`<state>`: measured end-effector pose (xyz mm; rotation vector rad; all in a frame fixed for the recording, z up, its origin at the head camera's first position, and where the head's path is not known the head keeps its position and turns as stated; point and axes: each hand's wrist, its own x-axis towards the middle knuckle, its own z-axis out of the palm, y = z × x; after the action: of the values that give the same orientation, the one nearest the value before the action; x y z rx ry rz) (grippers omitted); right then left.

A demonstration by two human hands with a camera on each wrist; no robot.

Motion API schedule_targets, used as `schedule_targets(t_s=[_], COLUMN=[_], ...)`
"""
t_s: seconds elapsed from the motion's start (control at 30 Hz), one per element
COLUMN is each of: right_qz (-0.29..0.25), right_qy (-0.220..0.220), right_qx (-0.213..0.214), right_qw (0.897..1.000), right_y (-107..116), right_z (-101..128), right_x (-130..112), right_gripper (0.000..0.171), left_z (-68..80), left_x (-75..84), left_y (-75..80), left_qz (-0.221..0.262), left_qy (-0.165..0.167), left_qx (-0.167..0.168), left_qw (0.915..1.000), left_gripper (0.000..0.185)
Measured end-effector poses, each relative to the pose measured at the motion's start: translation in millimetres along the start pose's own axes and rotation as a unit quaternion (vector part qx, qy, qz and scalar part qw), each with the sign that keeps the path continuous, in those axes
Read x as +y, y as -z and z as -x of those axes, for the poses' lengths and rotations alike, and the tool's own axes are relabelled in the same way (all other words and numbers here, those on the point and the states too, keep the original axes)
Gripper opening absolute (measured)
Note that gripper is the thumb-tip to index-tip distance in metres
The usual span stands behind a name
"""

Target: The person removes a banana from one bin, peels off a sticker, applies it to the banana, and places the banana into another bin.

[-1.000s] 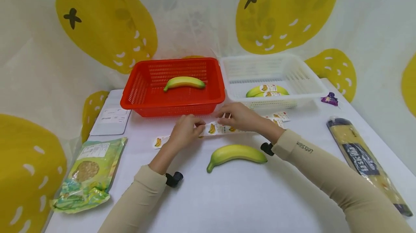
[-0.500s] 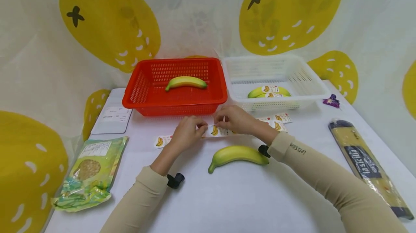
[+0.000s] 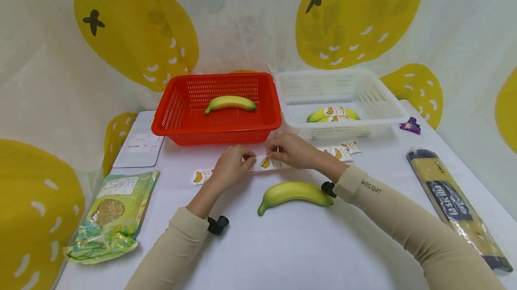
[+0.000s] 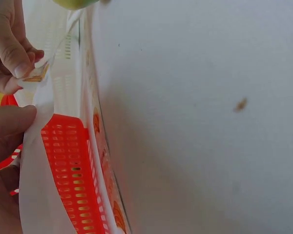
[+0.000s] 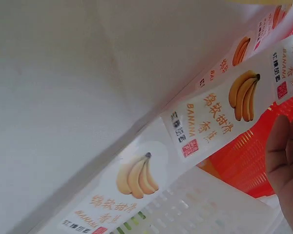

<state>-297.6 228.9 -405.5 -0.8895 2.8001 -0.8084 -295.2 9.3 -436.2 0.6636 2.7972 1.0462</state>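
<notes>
Both hands at one sticker strip (image 3: 266,163) on the table (image 3: 307,245), just before two baskets: left hand (image 3: 232,166) pinches it, right hand (image 3: 292,151) pinches a sticker's edge. Four bananas: one loose (image 3: 294,192), one in red basket (image 3: 177,121), two (stickered) in white basket (image 3: 383,101)

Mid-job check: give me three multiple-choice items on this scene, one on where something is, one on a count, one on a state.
1. Where is the unlabelled banana nearest the hands?
A. on the table
B. in the red basket
C. in the white basket

2. How many bananas lie in the red basket?
A. none
B. one
C. three

3. What are both hands doing?
A. resting flat
B. gripping a basket
C. pinching the sticker strip

Answers: 1 A, it lies on the white table; 2 B, a single banana shows inside; 3 C, left hand and right hand pinch the strip.
</notes>
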Motion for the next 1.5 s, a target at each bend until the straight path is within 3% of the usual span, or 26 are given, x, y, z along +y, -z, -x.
schedule_targets(t_s=[0.47, 1.13, 1.3, 1.5], right_qz=[-0.067, -0.089, -0.092, -0.09], right_qy=[-0.039, -0.083, -0.097, -0.092], right_qx=[0.023, 0.039, 0.034, 0.039], right_qw=[0.997, 0.992, 0.99, 0.991], right_y=[13.5, 26.1, 27.1, 27.6], right_z=[13.6, 39.2, 43.1, 47.5], right_x=[4.4, 15.8, 14.6, 9.7], right_gripper=[0.005, 0.006, 0.004, 0.004], left_z=[-1.9, -0.9, -0.2, 3.7], left_x=[-14.2, -15.9, -9.9, 18.4], left_y=[-1.3, 0.2, -0.1, -0.3], left_qz=[-0.011, -0.059, -0.045, 0.007], left_qy=[0.055, 0.054, 0.028, -0.049], left_qx=[-0.005, -0.013, 0.011, 0.038], left_qw=[0.9984, 0.9967, 0.9985, 0.998], left_gripper=[0.011, 0.013, 0.016, 0.025])
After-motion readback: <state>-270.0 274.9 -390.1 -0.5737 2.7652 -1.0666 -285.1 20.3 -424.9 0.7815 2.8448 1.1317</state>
